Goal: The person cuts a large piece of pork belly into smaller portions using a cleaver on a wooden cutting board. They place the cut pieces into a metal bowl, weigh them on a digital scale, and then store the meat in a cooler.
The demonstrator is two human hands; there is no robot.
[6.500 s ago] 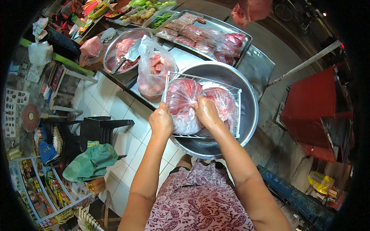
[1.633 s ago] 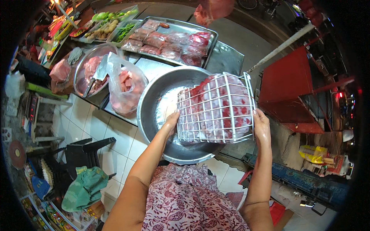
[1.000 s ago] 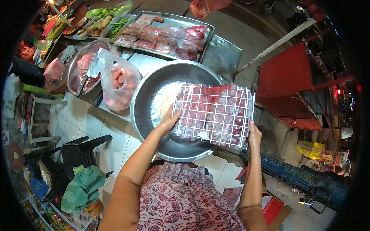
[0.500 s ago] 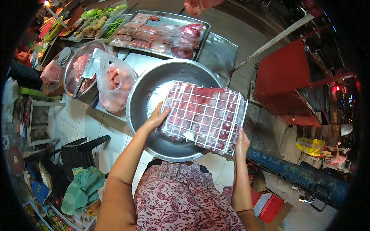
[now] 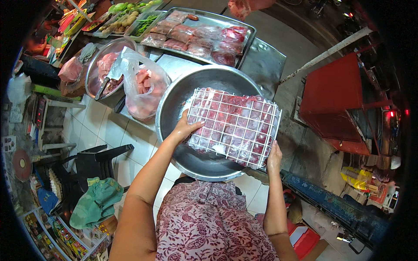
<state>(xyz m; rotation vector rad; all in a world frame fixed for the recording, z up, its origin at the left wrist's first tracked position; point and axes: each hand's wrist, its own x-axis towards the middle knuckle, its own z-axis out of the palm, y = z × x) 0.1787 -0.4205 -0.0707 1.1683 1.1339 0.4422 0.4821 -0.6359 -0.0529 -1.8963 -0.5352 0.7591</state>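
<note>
A white wire basket point(image 5: 238, 130) is held tilted over a large grey metal basin point(image 5: 174, 90). Plastic-wrapped packs of dark red meat point(image 5: 217, 114) show behind its bars, with pale frosty patches on them. My left hand point(image 5: 185, 128) grips the basket's left side, its thumb lying over the wires. At the lower right corner, my right hand point(image 5: 274, 155) is closed on the basket's edge, its fingertips partly hidden. The basket covers much of the basin's inside and overhangs its right rim.
A metal tray point(image 5: 247, 48) of bagged meat stands beyond the basin. To the left are a clear bag of pink meat point(image 5: 146, 98), a round tub point(image 5: 89, 82) and a cleaver point(image 5: 115, 71). A black chair point(image 5: 93, 167) stands lower left; a red metal box point(image 5: 331, 102) is at right.
The whole view has shifted, so the surroundings appear farther right. Relative to the basin, the basket sits slightly farther left. Both hands keep their hold.
</note>
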